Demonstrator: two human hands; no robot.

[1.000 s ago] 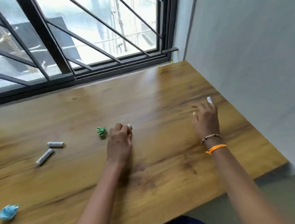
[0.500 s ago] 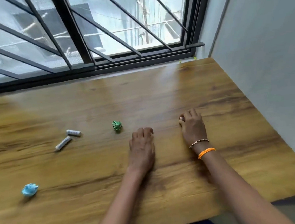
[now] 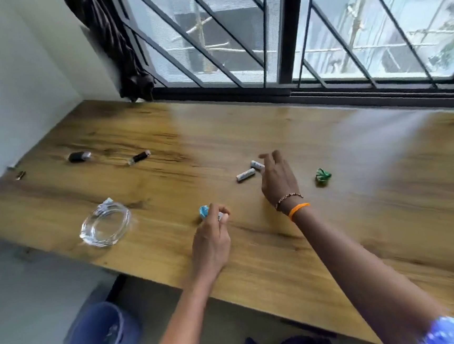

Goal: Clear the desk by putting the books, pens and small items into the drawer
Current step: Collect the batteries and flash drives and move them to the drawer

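Two hands are picking up small things on the wooden desk (image 3: pixel 254 251).

The left hand (image 3: pixel 211 244) is curling its fingers around a small white battery (image 3: pixel 221 216), touching a blue paper ball (image 3: pixel 203 211). The right hand (image 3: pixel 277 179) is reaching with loose, open fingers over two white batteries (image 3: pixel 249 171). A green paper ball (image 3: pixel 322 176) is sitting near it on the desk.

Bright window (image 3: pixel 317 26) backlight, motion blur, maybe edge distortion.
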